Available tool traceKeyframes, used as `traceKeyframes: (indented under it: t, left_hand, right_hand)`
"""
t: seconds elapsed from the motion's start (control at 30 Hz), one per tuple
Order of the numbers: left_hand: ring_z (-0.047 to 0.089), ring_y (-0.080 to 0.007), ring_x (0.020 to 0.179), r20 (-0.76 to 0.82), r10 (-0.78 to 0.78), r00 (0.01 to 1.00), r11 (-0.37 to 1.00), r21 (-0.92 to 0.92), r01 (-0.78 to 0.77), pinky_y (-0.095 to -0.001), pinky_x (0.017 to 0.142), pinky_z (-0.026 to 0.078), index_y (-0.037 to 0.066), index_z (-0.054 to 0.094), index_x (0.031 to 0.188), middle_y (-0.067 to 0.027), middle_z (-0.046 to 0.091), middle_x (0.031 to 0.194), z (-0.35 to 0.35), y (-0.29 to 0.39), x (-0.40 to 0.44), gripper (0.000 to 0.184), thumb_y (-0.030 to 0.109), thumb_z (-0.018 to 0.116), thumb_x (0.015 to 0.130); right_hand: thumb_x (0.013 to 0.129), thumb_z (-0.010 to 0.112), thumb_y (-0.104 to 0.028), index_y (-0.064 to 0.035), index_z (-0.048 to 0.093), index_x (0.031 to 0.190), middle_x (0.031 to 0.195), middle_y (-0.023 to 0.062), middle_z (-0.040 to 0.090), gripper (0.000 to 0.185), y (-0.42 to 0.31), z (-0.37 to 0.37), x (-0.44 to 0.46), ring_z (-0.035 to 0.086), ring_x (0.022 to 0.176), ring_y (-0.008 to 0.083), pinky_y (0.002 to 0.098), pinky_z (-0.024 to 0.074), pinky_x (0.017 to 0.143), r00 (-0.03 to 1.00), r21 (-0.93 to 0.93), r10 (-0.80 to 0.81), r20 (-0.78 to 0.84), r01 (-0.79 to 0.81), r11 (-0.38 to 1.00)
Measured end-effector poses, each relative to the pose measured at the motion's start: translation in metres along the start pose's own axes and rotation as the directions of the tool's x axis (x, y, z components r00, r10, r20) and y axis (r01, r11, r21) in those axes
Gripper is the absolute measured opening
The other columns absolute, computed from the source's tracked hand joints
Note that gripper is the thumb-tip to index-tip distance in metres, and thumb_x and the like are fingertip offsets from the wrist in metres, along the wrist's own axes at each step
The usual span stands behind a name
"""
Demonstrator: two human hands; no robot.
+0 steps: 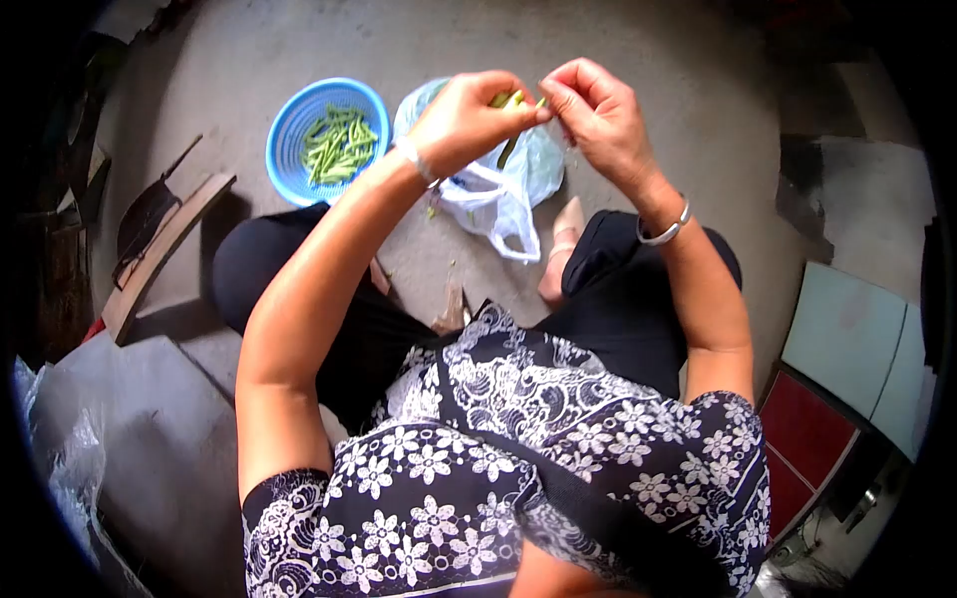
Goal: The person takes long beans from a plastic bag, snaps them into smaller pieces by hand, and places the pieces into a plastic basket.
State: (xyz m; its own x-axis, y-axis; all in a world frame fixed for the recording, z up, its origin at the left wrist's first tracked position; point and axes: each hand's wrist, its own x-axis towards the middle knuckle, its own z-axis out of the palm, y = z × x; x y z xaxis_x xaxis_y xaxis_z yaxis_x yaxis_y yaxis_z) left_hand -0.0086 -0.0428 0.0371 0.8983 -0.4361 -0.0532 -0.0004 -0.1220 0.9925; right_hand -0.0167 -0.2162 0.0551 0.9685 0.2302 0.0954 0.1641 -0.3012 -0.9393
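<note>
My left hand [464, 118] is closed around a few green beans [512, 100] whose ends poke out by the thumb. Close beside it, the fingertips of my right hand [603, 118] pinch at the tip of one bean; what lies inside the pinch is too small to make out. Both hands are raised above a thin plastic bag [488, 204], pale and partly hidden by my left hand. To the left on the floor stands a round blue plastic basket [278, 149] with cut green bean pieces [339, 147] in it.
Small green scraps [432, 212] lie on the concrete floor [638, 40] by the bag. A curved wooden board [164, 254] stands at the left. A pale blue panel [842, 324] and a dark red one [807, 439] are at the right. My knees flank the bag.
</note>
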Motion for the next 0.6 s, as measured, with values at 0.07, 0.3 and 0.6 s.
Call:
traceKeyframes:
  t: [0.07,0.3,0.6]
  left_hand:
    - [0.052,-0.0074,0.057,-0.048,0.112,0.993,0.988,0.109,-0.106,-0.024,0.051,0.043,-0.001,0.063,0.086,-0.0042,0.058,0.062,0.002,-0.006,0.0,0.028,0.026,0.067,0.079]
    - [0.052,-0.0062,0.063,-0.017,0.11,0.994,0.974,0.201,-0.105,-0.0202,0.054,0.043,0.001,0.064,0.091,-0.0016,0.06,0.071,-0.001,0.005,-0.003,0.021,0.021,0.059,0.087]
    - [0.05,-0.0113,0.056,-0.492,-0.158,0.856,0.908,-0.414,-0.07,-0.0245,0.049,0.039,0.004,0.063,0.087,-0.0028,0.056,0.069,-0.066,-0.049,0.016,0.022,0.025,0.057,0.086]
  right_hand:
    - [0.088,0.056,-0.018,-0.0018,0.057,0.085,0.066,0.004,0.056,0.016,0.003,-0.001,-0.002,0.053,0.06,0.0097,0.0236,0.0428,0.053,0.986,-0.221,-0.164,0.004,0.161,0.962]
    - [0.092,0.05,-0.022,-0.0031,0.056,0.084,0.068,0.001,0.055,0.022,0.014,0.0,0.0,0.05,0.056,0.0068,0.0205,0.0405,0.049,0.994,0.021,0.079,0.072,-0.081,0.997]
    - [0.091,0.049,-0.02,-0.004,0.054,0.081,0.069,-0.0016,0.053,0.02,0.032,0.019,-0.014,0.046,0.055,0.0033,0.0182,0.0379,0.048,0.969,0.185,0.243,0.05,-0.248,0.951]
